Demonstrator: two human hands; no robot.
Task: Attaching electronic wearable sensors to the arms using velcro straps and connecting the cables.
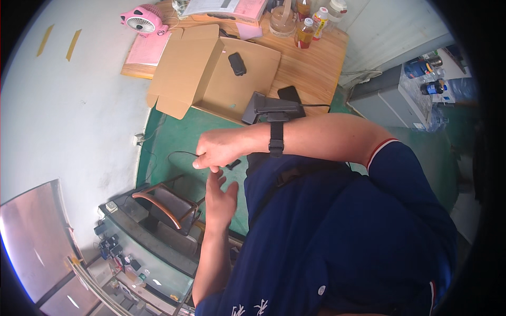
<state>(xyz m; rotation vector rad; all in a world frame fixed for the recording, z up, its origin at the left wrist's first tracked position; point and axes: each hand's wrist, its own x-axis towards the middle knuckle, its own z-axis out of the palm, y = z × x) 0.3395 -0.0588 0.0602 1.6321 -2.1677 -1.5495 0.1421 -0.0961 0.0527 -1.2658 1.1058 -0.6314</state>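
Observation:
My right hand [219,148] reaches in from the right, its fingers closed around a thin black cable [182,152]. The cable loops out past the fingertips to the left. Just below is my left hand [221,200], fingers raised toward the right hand's fingertips and thumb spread apart. I cannot tell whether the two hands touch. A small black piece [233,165] shows beside the right hand; whether it belongs to the cable is unclear. On my right wrist sits a black strap [276,139] with a dark boxy device [276,107].
An open cardboard box [253,58] holding a small black object [237,63] lies on the wooden table [321,68]. Near it are a black phone [289,95], drink bottles [304,34] and a pink fan [143,20]. A chair [171,208] stands lower left, beside a glass-topped desk [158,258].

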